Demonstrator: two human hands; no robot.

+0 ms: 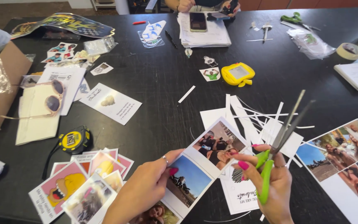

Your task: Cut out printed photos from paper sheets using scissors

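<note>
My left hand (146, 188) pinches a photo strip (195, 170); my right hand (272, 182) grips green-handled scissors (276, 149), blades nearly closed, just beside the strip.

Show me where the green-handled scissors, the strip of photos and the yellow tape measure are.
green-handled scissors (265, 176), head view, on the green handle.
strip of photos (189, 177), head view, on the middle photo.
yellow tape measure (72, 140), head view, on its yellow face.
</note>
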